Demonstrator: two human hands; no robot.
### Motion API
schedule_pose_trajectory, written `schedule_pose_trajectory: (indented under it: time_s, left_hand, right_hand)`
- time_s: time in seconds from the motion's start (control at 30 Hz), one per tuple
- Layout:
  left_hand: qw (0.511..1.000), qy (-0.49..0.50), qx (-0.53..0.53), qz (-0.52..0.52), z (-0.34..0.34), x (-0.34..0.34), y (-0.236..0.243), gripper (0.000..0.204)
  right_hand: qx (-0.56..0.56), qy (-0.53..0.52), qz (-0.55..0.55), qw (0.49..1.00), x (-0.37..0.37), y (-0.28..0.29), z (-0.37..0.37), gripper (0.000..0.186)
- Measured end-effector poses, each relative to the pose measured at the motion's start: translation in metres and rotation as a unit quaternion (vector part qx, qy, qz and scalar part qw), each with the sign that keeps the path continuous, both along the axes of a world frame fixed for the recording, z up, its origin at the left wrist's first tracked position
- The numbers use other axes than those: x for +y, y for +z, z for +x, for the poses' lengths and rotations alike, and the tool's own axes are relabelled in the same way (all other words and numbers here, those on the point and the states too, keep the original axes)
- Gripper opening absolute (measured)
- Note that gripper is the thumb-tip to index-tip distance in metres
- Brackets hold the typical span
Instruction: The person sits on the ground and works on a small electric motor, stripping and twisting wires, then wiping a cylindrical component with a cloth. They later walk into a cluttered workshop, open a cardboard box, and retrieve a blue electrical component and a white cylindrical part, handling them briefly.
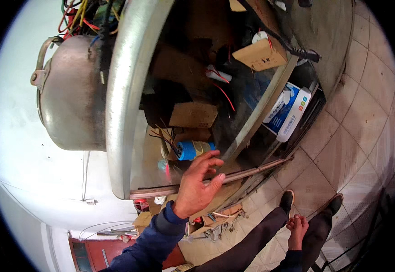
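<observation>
My left hand [198,185] reaches up over the front edge of an open cabinet [121,113], its fingers loosely spread. Just beyond the fingertips lies a blue cylindrical part [193,150] with a tan label and several dark and copper wires at one end. I cannot tell whether the fingers touch it. A pink-and-white item [164,167] sits beside it. My right hand [297,230] is low, in front of my legs. Its fingers are curled together, and anything they hold is hidden.
Inside the cabinet are brown cardboard boxes [193,115], a white cylinder with red wires [219,75] and, on a lower shelf, a blue-and-white box [284,111]. A large metal kettle [73,97] and tangled wires [82,18] are at the left. Tiled floor [351,131] lies right.
</observation>
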State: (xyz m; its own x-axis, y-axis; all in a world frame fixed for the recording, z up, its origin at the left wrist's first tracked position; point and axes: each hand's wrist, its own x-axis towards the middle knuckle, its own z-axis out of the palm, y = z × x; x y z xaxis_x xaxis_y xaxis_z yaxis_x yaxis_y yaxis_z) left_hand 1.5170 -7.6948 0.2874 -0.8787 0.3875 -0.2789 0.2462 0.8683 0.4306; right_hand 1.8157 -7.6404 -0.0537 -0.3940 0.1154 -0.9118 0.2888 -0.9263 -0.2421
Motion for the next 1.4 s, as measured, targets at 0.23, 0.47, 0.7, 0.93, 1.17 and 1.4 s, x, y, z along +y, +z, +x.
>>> schedule_pose_trajectory:
  time_s: [0.23, 0.47, 0.7, 0.93, 1.17, 1.4]
  left_hand:
    - [0.966, 0.127, 0.092, 0.208, -0.057, 0.017, 0.023, 0.054]
    - [0.904, 0.191, 0.174, 0.339, -0.145, 0.062, 0.011, 0.052]
    - [0.941, 0.103, 0.305, 0.108, -0.216, 0.078, -0.001, 0.051]
    - [0.951, 0.126, 0.264, 0.099, -0.253, 0.104, -0.015, 0.051]
    - [0.944, 0.123, 0.243, 0.188, -0.257, 0.057, -0.006, 0.051]
    - [0.897, 0.144, 0.264, 0.322, -0.185, -0.01, 0.02, 0.052]
  right_hand:
    - [0.011, -0.027, -0.028, 0.999, -0.005, -0.012, 0.002, 0.012]
    - [-0.003, -0.058, -0.033, 0.998, 0.0, -0.017, -0.002, 0.008]
    - [0.005, -0.05, -0.044, 0.998, 0.014, -0.014, 0.0, 0.009]
    - [0.001, -0.04, -0.032, 0.999, 0.029, -0.014, -0.002, 0.014]
    - [0.026, -0.072, -0.044, 0.996, 0.032, -0.028, 0.007, 0.016]
    - [0.003, -0.009, -0.025, 1.0, 0.042, -0.007, -0.004, 0.013]
